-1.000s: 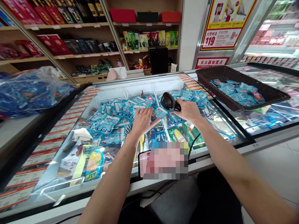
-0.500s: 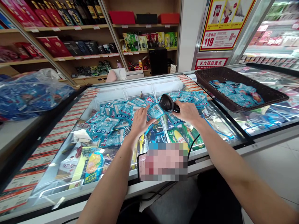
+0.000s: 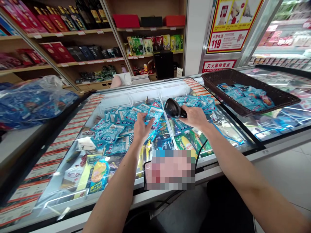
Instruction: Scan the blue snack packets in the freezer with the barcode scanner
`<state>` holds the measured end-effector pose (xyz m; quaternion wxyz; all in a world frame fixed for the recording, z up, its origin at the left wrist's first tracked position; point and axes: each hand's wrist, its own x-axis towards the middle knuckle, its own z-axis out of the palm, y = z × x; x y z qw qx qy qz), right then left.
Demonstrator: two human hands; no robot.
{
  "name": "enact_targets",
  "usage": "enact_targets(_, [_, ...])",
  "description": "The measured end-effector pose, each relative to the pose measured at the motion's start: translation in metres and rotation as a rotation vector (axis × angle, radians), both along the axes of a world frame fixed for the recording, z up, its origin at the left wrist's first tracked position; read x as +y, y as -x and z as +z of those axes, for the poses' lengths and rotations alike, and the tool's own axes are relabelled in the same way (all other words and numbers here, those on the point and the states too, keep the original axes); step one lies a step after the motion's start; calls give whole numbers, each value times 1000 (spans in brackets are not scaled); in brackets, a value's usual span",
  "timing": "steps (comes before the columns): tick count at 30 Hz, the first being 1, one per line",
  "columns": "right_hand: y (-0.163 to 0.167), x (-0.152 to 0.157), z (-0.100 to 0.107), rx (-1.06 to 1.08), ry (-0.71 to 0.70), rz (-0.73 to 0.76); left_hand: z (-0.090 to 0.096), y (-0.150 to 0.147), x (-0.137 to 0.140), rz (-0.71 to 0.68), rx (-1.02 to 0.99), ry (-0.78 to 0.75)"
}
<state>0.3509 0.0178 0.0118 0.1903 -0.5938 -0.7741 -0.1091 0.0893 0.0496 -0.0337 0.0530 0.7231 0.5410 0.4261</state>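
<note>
Work surface: open-topped chest freezer (image 3: 207, 173) with a white front edge; rows of orange-and-white price labels (image 3: 57, 142) run along its left side.
Freezer contents: loose heap of blue packets (image 3: 109, 131) left of a white wire divider (image 3: 172, 134); more blue packets lie to its right. Green and yellow packages show nearer the front.
Left hand (image 3: 143, 126): thumb and fingers closed in a narrow pinch on one blue packet.
Held packet (image 3: 155, 112): raised at the heap, barcode side up, just beside the scanner head.
Right hand (image 3: 195, 117): wrapped around the handle of a black handheld scanner (image 3: 172, 108), its head turned toward the held packet.
Front edge: a phone-like device, mostly masked by pixelation; a black cable (image 3: 199, 150) runs beside it.
Right side: dark woven basket (image 3: 232, 105) on the adjoining freezer, containing further blue packets.
Left side: clear plastic bag (image 3: 31, 100) of blue packages.
Rear: wooden shelving (image 3: 148, 6) with boxes, bottles and pouches; a black upright unit (image 3: 163, 64) stands before it.
Wall: white pillar (image 3: 197, 38); fire-safety poster (image 3: 233, 27) reading "119", red sign (image 3: 218, 66) below.
Floor: pale tiles (image 3: 289, 174) at right.
</note>
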Motion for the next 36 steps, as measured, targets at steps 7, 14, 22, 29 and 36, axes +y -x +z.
enact_targets(7, [0,-1,0,21,-33,59,3,-1,1,41,119,28])
enact_targets(14, [1,-3,0,9,-39,108,2,-2,0,98,173,47])
enact_targets(22, [1,-3,-2,-5,-53,141,3,-1,0,88,192,55])
enact_targets(29, [0,-3,-2,10,-63,159,7,-3,-5,107,234,95])
enact_targets(36, [1,-3,-2,-6,-72,204,7,-3,-5,113,241,101])
